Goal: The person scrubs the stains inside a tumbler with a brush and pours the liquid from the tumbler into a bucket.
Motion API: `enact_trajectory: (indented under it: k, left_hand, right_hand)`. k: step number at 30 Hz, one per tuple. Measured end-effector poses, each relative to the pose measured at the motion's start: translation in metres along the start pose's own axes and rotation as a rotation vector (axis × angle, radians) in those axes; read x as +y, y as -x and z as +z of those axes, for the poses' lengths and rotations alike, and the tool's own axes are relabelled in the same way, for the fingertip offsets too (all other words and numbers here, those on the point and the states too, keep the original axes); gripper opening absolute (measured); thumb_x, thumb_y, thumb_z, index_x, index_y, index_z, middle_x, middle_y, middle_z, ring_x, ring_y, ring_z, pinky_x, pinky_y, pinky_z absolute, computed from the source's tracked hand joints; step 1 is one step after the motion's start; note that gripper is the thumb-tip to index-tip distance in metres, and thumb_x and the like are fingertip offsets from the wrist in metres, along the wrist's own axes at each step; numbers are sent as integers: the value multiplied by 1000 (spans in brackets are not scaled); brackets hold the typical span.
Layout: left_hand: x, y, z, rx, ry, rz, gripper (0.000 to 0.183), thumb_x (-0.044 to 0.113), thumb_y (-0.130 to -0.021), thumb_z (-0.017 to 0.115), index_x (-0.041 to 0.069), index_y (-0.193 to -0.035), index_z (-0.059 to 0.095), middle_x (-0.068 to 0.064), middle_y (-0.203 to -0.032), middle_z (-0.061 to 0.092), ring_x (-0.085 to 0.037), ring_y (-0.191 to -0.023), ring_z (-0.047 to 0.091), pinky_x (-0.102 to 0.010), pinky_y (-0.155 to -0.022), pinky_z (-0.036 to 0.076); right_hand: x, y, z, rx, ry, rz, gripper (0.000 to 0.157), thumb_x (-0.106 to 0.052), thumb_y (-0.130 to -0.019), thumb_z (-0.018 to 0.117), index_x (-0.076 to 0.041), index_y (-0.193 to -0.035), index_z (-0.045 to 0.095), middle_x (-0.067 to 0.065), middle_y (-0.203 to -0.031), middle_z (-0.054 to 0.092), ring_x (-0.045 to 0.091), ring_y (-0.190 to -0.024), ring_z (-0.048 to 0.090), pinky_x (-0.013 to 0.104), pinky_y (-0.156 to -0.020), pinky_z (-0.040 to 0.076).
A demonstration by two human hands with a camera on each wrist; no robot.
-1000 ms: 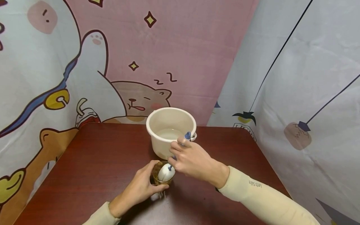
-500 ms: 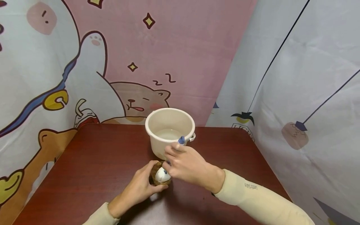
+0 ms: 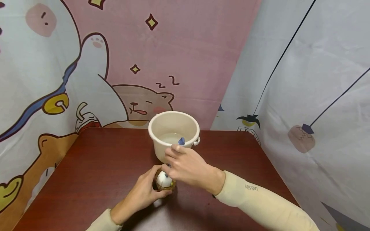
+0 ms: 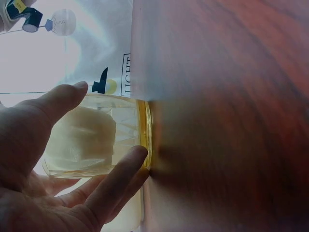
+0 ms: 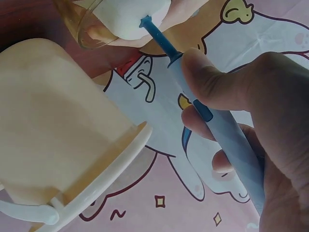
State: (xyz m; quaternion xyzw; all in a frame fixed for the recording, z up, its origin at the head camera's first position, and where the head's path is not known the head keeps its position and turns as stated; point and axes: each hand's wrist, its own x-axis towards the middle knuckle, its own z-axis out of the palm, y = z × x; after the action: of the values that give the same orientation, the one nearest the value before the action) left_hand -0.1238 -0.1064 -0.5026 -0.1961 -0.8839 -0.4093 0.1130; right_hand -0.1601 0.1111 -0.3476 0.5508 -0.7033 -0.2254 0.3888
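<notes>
A see-through amber glass cup stands upright on the table in the left wrist view. My left hand holds it, thumb on one side and fingers round the other. Inside the cup sits the white sponge head of a cup brush, pale through the glass. My right hand grips the brush's handle, light blue with a darker blue neck, thumb along its upper part. The handle slants up and away from the cup toward the bucket.
Just beyond the cup stands a cream bucket with a little clear liquid at its bottom and a handle mount on its right side. The dark red-brown table lies under everything. A printed cartoon cloth hangs behind and at the sides.
My right hand and the brush handle have shifted left, and the handle stands steeper. The sponge head has turned and sunk within the cup. My left hand stays on the cup.
</notes>
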Motion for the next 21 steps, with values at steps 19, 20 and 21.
enact_trajectory:
  k: [19,20,21]
  left_hand:
    - [2,-1,0,-10,-5,-23,83,29,-78,112,22,-147,65,4,-121,79,-9,-104,76,-31,-87,65]
    - [2,-1,1,-11,-3,-24,83,29,-78,112,21,-147,66,4,-121,79,-10,-104,76,-31,-87,65]
    - [2,-2,1,-12,-1,-26,83,29,-78,112,21,-146,66,4,-121,79,-10,-104,76,-31,-87,65]
  right_hand:
    - [8,-1,12,-50,-74,29,10,-26,-99,87,-31,-98,78,-6,-96,79,19,-107,63,36,-111,44]
    - [9,-1,12,-57,-78,30,12,-26,-97,89,-31,-97,78,-6,-96,78,19,-107,64,37,-111,44]
    - [9,-1,12,-63,-81,31,13,-26,-95,90,-32,-97,78,-6,-96,78,19,-107,64,37,-112,45]
